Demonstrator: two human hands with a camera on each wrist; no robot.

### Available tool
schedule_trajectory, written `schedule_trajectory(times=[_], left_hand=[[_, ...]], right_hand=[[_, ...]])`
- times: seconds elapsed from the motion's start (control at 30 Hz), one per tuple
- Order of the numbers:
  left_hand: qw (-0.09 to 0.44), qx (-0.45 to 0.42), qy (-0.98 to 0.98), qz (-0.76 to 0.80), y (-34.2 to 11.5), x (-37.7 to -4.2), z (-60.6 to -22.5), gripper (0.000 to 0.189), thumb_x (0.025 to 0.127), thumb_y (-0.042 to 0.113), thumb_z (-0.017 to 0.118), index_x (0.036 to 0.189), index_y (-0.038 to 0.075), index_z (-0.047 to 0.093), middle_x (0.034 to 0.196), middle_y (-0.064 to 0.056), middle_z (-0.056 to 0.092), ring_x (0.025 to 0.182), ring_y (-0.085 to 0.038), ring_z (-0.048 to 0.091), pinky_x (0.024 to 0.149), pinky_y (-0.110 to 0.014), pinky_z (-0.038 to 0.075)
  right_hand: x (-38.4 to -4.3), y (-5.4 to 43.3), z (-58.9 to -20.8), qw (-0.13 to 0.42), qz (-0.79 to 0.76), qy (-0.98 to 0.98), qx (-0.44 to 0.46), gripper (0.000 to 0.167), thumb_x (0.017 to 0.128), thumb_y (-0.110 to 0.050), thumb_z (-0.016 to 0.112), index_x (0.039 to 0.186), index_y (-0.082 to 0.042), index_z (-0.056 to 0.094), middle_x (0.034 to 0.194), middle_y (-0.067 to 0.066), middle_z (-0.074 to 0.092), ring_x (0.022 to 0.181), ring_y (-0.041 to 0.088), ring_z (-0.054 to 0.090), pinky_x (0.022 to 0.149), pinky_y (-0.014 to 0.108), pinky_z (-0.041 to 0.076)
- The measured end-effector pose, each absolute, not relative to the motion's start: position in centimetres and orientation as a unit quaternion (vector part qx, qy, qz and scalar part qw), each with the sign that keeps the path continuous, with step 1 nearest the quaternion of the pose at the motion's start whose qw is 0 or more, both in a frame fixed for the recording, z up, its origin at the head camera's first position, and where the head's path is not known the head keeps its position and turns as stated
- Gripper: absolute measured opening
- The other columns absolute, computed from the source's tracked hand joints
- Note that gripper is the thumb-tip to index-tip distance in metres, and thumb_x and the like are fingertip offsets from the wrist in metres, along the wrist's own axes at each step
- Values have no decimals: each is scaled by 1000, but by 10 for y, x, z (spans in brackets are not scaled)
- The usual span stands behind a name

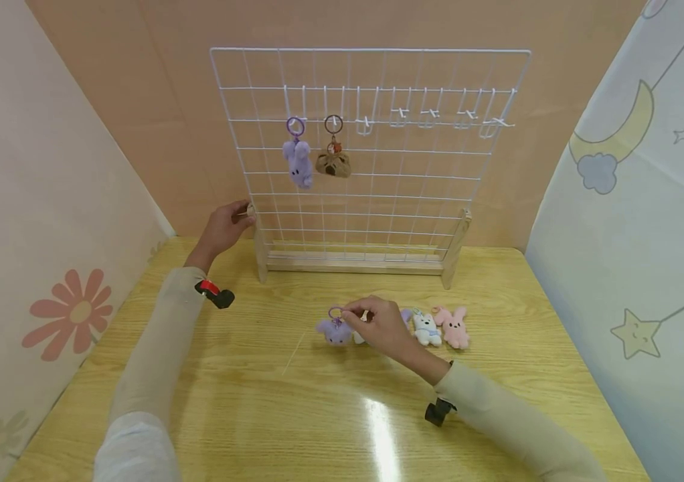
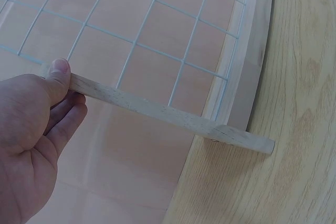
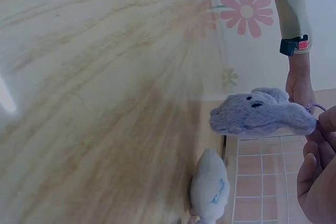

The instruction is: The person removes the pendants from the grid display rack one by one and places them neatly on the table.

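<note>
My right hand (image 1: 384,328) pinches the ring of a purple plush keychain (image 1: 337,333) over the table. In the right wrist view that plush (image 3: 257,114) dangles from the fingertips, and a white plush (image 3: 209,187) with a blue mark is beside it. My left hand (image 1: 221,231) grips the top of the left wooden post (image 1: 260,248) of a white wire grid rack (image 1: 369,196). The left wrist view has the thumb on the post (image 2: 157,111) and the fingers curled behind. Another purple plush keychain (image 1: 298,163) and a brown pouch-shaped keychain (image 1: 333,165) hang from hooks.
More plush keychains lie right of my right hand: a white one (image 1: 426,328) and a pink one (image 1: 455,328); another purple one is mostly hidden by the hand. Several bare white hooks (image 1: 430,115) line the grid's upper right. Patterned panels stand at both sides.
</note>
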State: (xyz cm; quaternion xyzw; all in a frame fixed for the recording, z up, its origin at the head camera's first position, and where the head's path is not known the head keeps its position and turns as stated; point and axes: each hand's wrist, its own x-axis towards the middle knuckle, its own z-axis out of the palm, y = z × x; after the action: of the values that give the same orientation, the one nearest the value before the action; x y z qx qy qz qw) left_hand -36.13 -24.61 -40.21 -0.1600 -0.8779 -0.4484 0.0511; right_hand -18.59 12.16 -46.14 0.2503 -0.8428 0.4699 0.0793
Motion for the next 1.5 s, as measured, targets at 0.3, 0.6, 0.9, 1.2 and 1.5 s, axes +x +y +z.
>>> schedule_trajectory(times=[0.3, 0.6, 0.9, 1.2, 1.5], left_hand=[[56, -164, -878, -445, -247, -361, -402, 56, 107, 17, 56, 155, -6, 37, 148, -28, 50, 133, -42, 54, 107, -51, 49], [61, -166, -877, -447, -246, -362, -402, 55, 107, 17, 56, 154, -7, 38, 147, -29, 51, 132, -42, 55, 107, -51, 49], [62, -164, -878, -446, -245, -362, -402, 54, 107, 14, 57, 154, -7, 39, 147, -28, 51, 132, -42, 55, 107, -53, 48], [58, -160, -880, -443, -247, -362, -404, 57, 107, 17, 57, 154, -7, 37, 150, -29, 48, 133, -43, 54, 109, -54, 47], [66, -169, -878, -443, -246, -362, -402, 56, 106, 17, 59, 153, -8, 39, 147, -29, 51, 131, -43, 56, 107, -54, 48]], right_hand=[[-185, 125, -471, 79, 464, -844, 258, 11, 98, -22, 72, 98, -18, 82, 90, -7, 76, 67, 9, 59, 59, 25, 52], [-199, 126, -472, 94, 444, -848, 275, 13, 100, -20, 71, 98, -15, 82, 89, -6, 76, 71, 6, 59, 60, 24, 51], [-215, 124, -474, 98, 433, -852, 277, 14, 100, -20, 70, 99, -13, 82, 89, -5, 77, 72, 7, 59, 62, 25, 51], [-226, 123, -478, 96, 415, -866, 262, 12, 98, -18, 71, 99, -11, 82, 81, -5, 74, 74, 8, 60, 60, 25, 50], [-237, 126, -489, 76, 410, -875, 247, 14, 99, -20, 71, 100, -12, 82, 84, -4, 74, 77, 10, 62, 47, 22, 39]])
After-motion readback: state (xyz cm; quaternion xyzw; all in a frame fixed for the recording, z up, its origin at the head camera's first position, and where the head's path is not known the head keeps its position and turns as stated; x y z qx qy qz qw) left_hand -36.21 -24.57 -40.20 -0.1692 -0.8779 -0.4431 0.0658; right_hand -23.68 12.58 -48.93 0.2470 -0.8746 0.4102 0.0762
